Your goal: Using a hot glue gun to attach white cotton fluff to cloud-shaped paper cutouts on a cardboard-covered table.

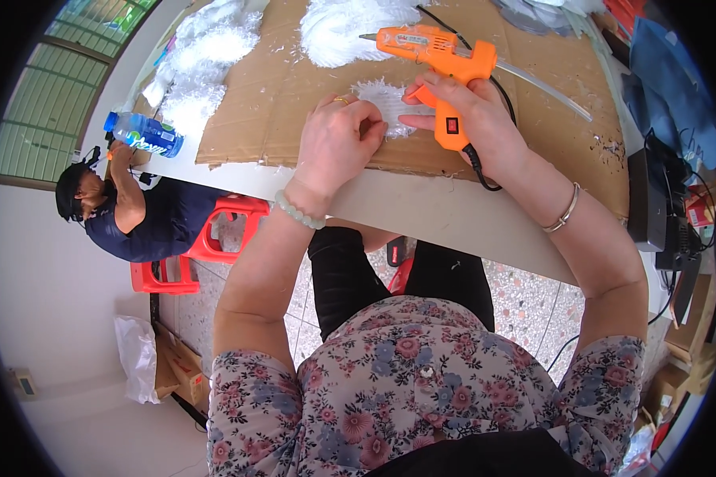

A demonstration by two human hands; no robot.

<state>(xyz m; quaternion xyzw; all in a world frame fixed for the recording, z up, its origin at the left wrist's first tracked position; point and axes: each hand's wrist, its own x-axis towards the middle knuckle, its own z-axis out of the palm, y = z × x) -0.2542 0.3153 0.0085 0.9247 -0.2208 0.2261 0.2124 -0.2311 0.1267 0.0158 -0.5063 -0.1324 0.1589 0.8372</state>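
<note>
Right hand gripping glue gun — nozzle leftward, barrel crosswise — left hand pinched together.

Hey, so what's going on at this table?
A person's right hand grips an orange hot glue gun, aimed left. The left hand, pinched closed, is at a fluffy white piece on the cardboard sheet; whether it holds anything is unclear. Another person sits off to the left.
</note>
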